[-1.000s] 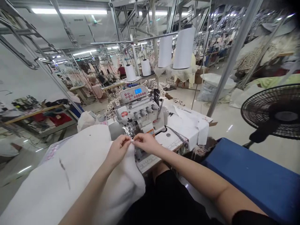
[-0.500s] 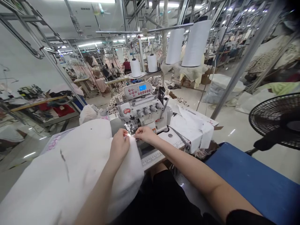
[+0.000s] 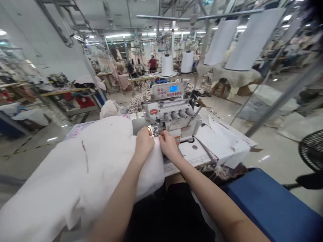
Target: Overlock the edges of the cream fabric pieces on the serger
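Your white fabric (image 3: 106,158) is the biggest thing here, heaped over the left of the surface (image 3: 193,156) and sagging toward your lap, presumably laid so that its bulk doesn't drag on the edge you hold. The blue box (image 3: 272,201) stands at your right, well apart from the fabric. Straight ahead, the overlock sewing machine (image 3: 168,106) limits how far forward you can reach; a second white cloth (image 3: 222,137) lies to its right, clear of your grip. The white thread cones (image 3: 253,42) stand behind, out of your way. Your left hand (image 3: 145,141) and right hand (image 3: 168,144) are near each other but apart, each clamped on the fabric's far edge, likely to keep it level by the presser area. Your left fingertips are partly hidden.
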Demonstrator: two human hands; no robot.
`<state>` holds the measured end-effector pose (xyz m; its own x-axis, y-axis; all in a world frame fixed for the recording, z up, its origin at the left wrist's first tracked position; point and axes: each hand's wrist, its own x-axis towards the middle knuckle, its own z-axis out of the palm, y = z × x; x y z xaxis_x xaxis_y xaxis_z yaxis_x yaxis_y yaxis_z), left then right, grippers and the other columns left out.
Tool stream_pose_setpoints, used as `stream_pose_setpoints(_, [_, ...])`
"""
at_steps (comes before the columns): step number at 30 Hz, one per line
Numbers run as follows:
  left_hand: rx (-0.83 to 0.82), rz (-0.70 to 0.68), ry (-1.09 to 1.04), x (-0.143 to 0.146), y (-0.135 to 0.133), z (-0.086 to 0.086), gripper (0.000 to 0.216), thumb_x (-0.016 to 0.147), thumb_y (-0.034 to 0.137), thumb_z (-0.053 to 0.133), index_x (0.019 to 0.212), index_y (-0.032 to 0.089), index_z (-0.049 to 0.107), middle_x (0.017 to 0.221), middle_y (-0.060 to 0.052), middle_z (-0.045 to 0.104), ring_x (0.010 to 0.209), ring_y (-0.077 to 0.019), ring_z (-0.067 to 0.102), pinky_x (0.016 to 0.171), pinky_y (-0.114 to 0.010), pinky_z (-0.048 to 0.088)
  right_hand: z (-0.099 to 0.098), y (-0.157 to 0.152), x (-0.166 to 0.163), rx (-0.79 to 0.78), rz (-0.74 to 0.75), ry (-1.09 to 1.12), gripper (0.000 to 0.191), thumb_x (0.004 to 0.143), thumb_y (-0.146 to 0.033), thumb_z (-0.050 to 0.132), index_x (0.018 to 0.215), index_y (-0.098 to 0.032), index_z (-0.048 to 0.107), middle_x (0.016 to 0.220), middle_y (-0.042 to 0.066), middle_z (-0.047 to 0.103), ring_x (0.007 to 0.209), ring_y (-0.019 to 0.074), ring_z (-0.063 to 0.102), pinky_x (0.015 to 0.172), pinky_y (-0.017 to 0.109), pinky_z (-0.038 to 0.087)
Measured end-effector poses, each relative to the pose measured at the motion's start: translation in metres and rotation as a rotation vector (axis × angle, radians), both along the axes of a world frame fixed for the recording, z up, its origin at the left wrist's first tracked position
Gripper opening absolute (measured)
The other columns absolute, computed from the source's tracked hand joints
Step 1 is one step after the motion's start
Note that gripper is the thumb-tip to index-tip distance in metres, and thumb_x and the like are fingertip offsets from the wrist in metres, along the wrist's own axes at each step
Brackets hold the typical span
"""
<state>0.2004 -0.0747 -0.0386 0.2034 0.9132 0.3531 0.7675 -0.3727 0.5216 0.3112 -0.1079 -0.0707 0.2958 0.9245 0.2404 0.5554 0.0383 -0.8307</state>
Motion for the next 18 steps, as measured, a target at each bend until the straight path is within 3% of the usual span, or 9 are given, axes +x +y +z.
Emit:
stream_pose_setpoints(4, [0.026,0.002,-0.028,-0.001,0.001,-0.004,0.021,0.063,-0.002,0.041,0.070,0.017,0.045,0.073,-0.006,0.054,0.075,-0.0203,0.052,0.069,-0.032,0.039,-0.018,-0.012,0.003,0.171,0.040,0.138,0.016,0.086,-0.029,0.040,0.094,-0.018,0.049,0.075,0.003,0.056,0.070,0.0161,0.053,0.066,0.027,0.038])
stream_pose_setpoints(7, [0.058,-0.028,-0.051,-0.005,-0.004,-0.004,0.019,0.068,0.000,0.042,0.074,0.016,0.049,0.076,-0.007,0.055,0.077,-0.0203,0.052,0.070,-0.033,0.041,-0.034,-0.035,0.003,0.223,0.162,0.223,0.019,0.085,-0.036,0.047,0.090,-0.018,0.051,0.080,0.003,0.056,0.074,0.0153,0.053,0.069,0.026,0.041])
stream_pose_setpoints(12, [0.192,-0.229,-0.046,-0.024,-0.030,-0.006,0.014,0.083,0.014,0.045,0.083,0.017,0.059,0.095,-0.007,0.057,0.096,-0.0214,0.047,0.089,-0.036,0.038,-0.049,-0.073,-0.003,0.037,0.454,0.221,0.023,0.074,-0.038,0.063,0.070,-0.016,0.059,0.077,0.003,0.056,0.077,0.0167,0.052,0.072,0.027,0.041])
stream_pose_setpoints(15, [0.244,-0.421,0.031,-0.040,-0.040,-0.011,0.021,0.087,0.023,0.045,0.096,0.020,0.063,0.100,-0.006,0.059,0.099,-0.0209,0.046,0.089,-0.035,0.038,-0.049,-0.083,-0.002,-0.085,0.503,0.413,0.027,0.071,-0.041,0.065,0.070,-0.015,0.060,0.073,0.001,0.056,0.070,0.0153,0.051,0.068,0.027,0.041])
stream_pose_setpoints(18, [0.225,-0.488,0.112,-0.051,-0.039,-0.014,0.029,0.088,0.027,0.044,0.112,0.022,0.060,0.110,-0.007,0.057,0.105,-0.0220,0.045,0.092,-0.035,0.037,-0.048,-0.087,0.001,-0.158,0.510,0.608,0.033,0.068,-0.046,0.067,0.071,-0.014,0.059,0.066,-0.001,0.054,0.063,0.0130,0.048,0.062,0.026,0.040])
